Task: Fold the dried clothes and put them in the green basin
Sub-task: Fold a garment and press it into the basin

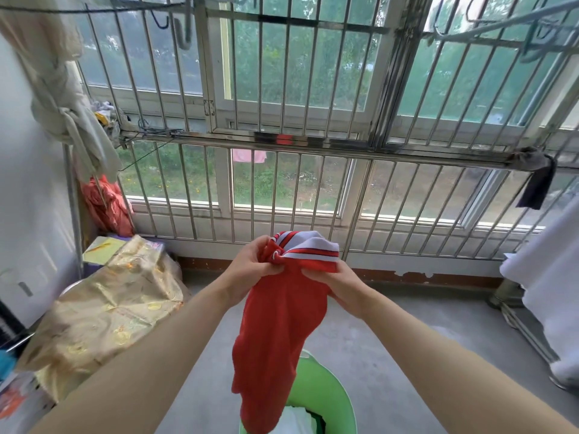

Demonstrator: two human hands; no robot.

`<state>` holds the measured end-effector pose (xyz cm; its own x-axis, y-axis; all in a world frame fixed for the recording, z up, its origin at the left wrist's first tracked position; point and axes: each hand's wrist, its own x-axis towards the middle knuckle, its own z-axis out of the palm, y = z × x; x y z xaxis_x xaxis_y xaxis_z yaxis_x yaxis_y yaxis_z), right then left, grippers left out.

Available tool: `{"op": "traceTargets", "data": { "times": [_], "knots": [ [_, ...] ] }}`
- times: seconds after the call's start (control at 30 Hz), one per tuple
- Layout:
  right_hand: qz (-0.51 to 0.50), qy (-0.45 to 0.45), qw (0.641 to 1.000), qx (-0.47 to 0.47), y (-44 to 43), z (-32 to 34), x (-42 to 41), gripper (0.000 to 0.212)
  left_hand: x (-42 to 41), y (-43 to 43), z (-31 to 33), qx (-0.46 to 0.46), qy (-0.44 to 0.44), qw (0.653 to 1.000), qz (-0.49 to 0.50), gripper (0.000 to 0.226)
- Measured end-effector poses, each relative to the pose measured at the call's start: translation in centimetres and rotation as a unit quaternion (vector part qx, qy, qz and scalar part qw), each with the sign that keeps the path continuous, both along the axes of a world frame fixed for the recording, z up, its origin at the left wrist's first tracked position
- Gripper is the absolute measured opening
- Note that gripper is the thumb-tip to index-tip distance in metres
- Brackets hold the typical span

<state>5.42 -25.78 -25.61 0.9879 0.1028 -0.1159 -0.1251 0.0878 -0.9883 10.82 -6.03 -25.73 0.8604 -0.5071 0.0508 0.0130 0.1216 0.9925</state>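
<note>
Before the barred window [282,120], a red shirt [279,339] hangs over the green basin [326,393] on the concrete floor, its white striped collar bunched between the left hand [250,267] and right hand [338,286], both gripping it.

The grey concrete floor [391,339] carries a green basin [326,389] at the near centre, with folded white cloth [294,421] lying inside it. To the left, a heap draped in gold patterned fabric [109,308] rests on the floor beside the wall. At the right stands a metal rack base [526,333].
</note>
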Motion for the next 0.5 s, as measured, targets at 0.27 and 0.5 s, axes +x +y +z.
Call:
{"op": "traceTargets", "data": {
  "times": [0.27,0.5],
  "knots": [
    [0.087,0.004,0.995,-0.058,1.1,1.4,-0.7,0.039,-0.6,0.5,-1.6,-0.036,-0.005,0.998,0.045,0.033],
    [-0.064,-0.03,0.997,0.019,1.3,1.5,0.3,0.03,-1.5,0.3,-0.8,0.018,-0.006,1.0,0.019,0.051]
  ]
}}
